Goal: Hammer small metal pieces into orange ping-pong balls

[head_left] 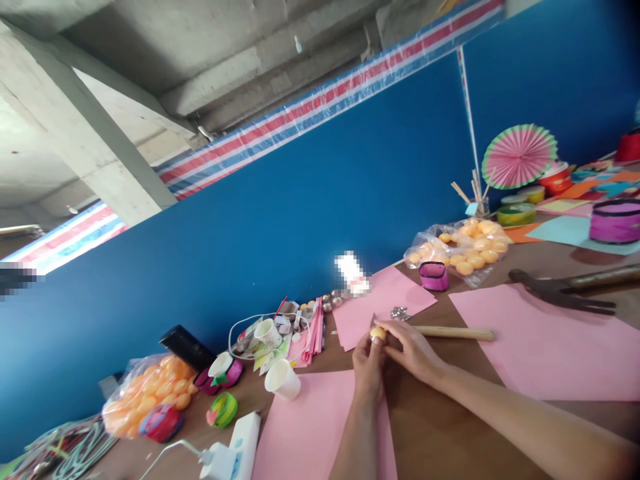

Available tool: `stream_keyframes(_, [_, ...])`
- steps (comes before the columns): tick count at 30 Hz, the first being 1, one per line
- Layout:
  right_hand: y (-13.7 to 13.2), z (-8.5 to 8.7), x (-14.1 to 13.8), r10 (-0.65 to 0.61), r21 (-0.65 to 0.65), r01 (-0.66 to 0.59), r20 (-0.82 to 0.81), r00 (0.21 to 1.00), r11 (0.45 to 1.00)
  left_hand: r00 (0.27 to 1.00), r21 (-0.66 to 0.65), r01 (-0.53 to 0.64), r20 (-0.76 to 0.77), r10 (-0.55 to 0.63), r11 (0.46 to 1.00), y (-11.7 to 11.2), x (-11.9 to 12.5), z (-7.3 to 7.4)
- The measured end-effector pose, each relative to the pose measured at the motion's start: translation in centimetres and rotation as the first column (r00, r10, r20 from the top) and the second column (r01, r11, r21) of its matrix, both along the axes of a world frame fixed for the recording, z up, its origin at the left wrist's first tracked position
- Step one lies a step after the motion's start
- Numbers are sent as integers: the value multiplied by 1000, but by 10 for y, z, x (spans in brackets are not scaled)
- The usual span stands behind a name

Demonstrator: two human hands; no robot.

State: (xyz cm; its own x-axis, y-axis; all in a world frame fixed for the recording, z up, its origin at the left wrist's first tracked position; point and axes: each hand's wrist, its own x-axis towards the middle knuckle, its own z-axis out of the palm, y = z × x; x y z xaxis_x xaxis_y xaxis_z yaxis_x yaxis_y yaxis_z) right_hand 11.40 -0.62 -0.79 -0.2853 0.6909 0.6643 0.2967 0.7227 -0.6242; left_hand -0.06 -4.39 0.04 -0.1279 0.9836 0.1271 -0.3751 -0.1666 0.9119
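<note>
A small orange-yellow ball [379, 333] is held up between my two hands over the brown table. My left hand [369, 365] grips it from below, with the thumb against its near side. From the right, my right hand [414, 348] has its fingers closed around the ball's far side; part of the ball is hidden by them. Just beyond my fingers lies a small heap of silvery metal bits [400, 313]. A wooden handle [457, 332] extends to the right from behind my right hand, its other end hidden.
Pink sheets [310, 420] lie about the table. To the right rests a claw hammer [565, 290]. Bags of orange balls stand at the back [475, 247] and left [155, 393]. A white paper cup [283, 380] and a power strip [245, 440] are left of my hands.
</note>
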Motion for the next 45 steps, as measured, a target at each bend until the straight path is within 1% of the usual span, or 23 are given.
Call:
stream_keyframes(4, [2,-1,1,22,-22,-22,-5,1000,1000,998,4,49,31,-49,999,-2,0,4])
stream_keyframes(10, [3,-2,2,-6,18,6,31,999,1000,998,-5,65,29,-64,998,-3,4,6])
stream_keyframes(13, [2,0,2,-13,50,11,46,999,999,1000,9,9,-17,-9,1000,-2,4,4])
stream_keyframes(16, [-1,3,1,-6,49,3,72,997,999,996,13,-60,-67,61,998,0,1,0])
stream_keyframes(18, [-2,4,1,4,46,-8,75,997,999,996,5,-57,-68,57,998,1,-1,-3])
stream_keyframes(22, [0,1,-1,-1,41,0,25,1000,999,1000,-19,-21,-22,21,1000,1,-2,-4])
stream_keyframes(26, [3,-4,-1,8,24,-9,5,1000,1000,1000,-39,-20,1,20,999,-1,1,2])
stream_keyframes(30, [3,-3,1,12,10,-12,13,1000,1000,999,-16,30,26,-30,999,-4,5,11])
stream_keyframes(33, [2,-2,1,10,21,-10,23,1000,1000,997,-7,70,40,-70,997,-6,6,14])
stream_keyframes(35, [2,-1,2,7,32,-8,28,1000,999,997,-11,65,36,-65,998,-5,6,12])
stream_keyframes(37, [2,-1,2,0,42,-1,22,1000,999,999,-6,31,23,-31,1000,-4,5,8])
stream_keyframes(42, [1,2,2,-2,51,1,27,1000,999,997,39,-47,-63,49,998,1,1,-4])
stream_keyframes(45, [0,2,1,4,52,-6,49,999,999,993,43,-68,-93,72,997,3,-1,-8])
